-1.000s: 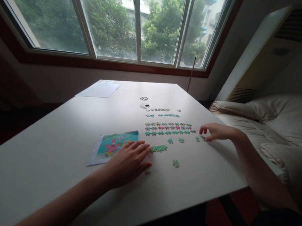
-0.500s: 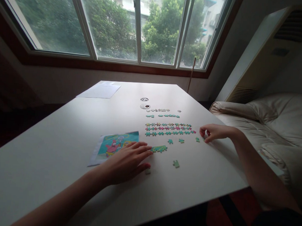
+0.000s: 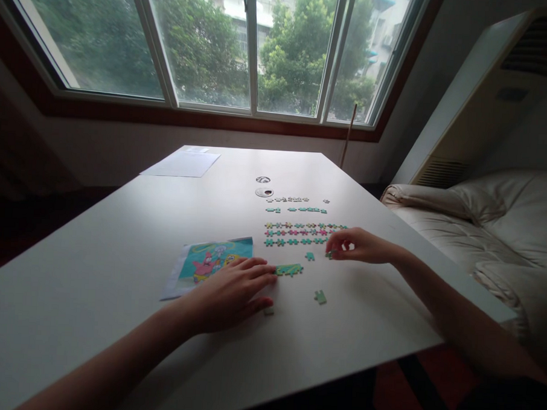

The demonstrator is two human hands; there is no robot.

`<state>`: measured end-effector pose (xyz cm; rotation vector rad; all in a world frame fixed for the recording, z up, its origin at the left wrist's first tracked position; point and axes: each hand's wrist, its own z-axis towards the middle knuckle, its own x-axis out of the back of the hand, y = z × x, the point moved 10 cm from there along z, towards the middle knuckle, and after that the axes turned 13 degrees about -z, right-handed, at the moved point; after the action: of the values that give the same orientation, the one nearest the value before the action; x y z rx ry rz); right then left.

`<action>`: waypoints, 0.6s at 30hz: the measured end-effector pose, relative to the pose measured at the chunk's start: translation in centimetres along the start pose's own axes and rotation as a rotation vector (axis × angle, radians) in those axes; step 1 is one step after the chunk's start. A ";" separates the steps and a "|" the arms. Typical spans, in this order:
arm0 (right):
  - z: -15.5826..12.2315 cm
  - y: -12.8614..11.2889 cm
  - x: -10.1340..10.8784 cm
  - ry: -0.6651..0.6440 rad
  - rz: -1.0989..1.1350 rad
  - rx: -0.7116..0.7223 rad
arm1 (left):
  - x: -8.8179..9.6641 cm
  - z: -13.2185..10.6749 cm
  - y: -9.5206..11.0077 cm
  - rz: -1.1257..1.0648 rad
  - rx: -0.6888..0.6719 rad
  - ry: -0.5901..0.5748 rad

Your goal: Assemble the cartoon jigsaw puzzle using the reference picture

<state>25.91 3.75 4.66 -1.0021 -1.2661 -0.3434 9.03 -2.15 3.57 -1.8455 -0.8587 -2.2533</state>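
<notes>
My left hand [image 3: 240, 291] lies with its fingers stretched out, the fingertips at the left end of a green strip of joined jigsaw pieces [image 3: 290, 270]. Under its wrist and fingers, part of a picture sheet [image 3: 217, 254] with cartoon figures is covered. A pale puzzle piece [image 3: 269, 311] sits by the left thumb. My right hand [image 3: 356, 245] is closed in a pinch on a small green puzzle piece [image 3: 329, 254], low over the table. Loose nearby are a teal piece [image 3: 310, 256] and a green piece [image 3: 320, 297].
Rows of puzzle pieces [image 3: 294, 232] lie beyond my hands, with more rows behind. Two round items [image 3: 264, 192] are farther back. White paper [image 3: 182, 163] lies at the far left of the white table [image 3: 94, 257]. A pale sofa [image 3: 481, 220] stands to the right.
My right hand has moved left along the table, from the right of the loose pieces to the green piece below the rows. The left hand has stayed in place.
</notes>
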 end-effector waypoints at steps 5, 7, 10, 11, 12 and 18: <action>1.2 -2.0 -2.0 0.099 -0.020 0.003 | 0.0 0.0 0.1 0.007 -0.018 0.004; 1.3 -2.1 -2.6 0.102 -0.086 -0.017 | 0.1 0.0 0.1 0.009 -0.016 0.009; 1.3 -2.0 -2.9 0.098 -0.208 -0.032 | 0.3 -0.1 -0.1 0.015 -0.002 0.027; 1.3 -2.0 -2.9 0.099 -0.237 -0.032 | 0.4 -0.1 -0.2 0.018 0.001 0.031; 1.3 -1.9 -2.8 0.101 -0.255 -0.029 | 0.5 -0.2 -0.2 0.022 0.003 0.034; 0.9 -3.1 -3.1 0.020 -0.173 0.147 | 0.6 -0.3 -0.3 0.033 -0.003 0.029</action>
<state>22.17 1.87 3.19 -0.7648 -1.3435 -0.3865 8.47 -1.88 3.96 -1.8101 -0.8153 -2.2565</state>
